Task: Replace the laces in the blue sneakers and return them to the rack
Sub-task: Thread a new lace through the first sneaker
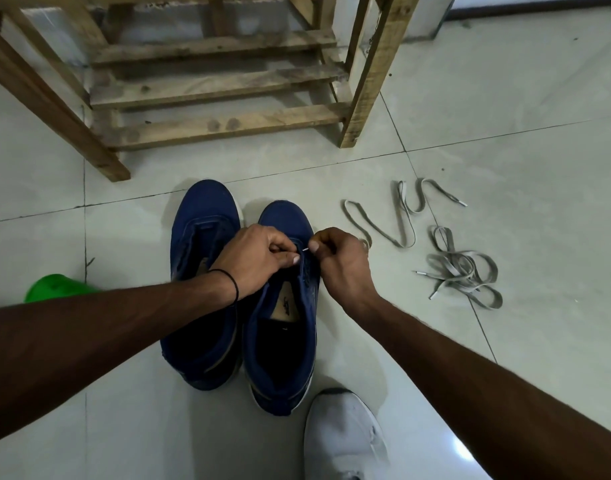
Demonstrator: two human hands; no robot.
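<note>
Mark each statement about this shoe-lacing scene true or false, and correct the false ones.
1. The blue sneakers stand on the floor in front of the wooden rack. True.
2. The grey laces lie on the rack. False: they lie on the floor, to the right of the sneakers.
3. The right hand pinches a lace tip over the right-hand sneaker. True.
4. The left hand rests flat on the floor. False: its curled fingers hold that same sneaker's lacing edge.
5. The green object lies to the right of the sneakers. False: it is on their left.
</note>
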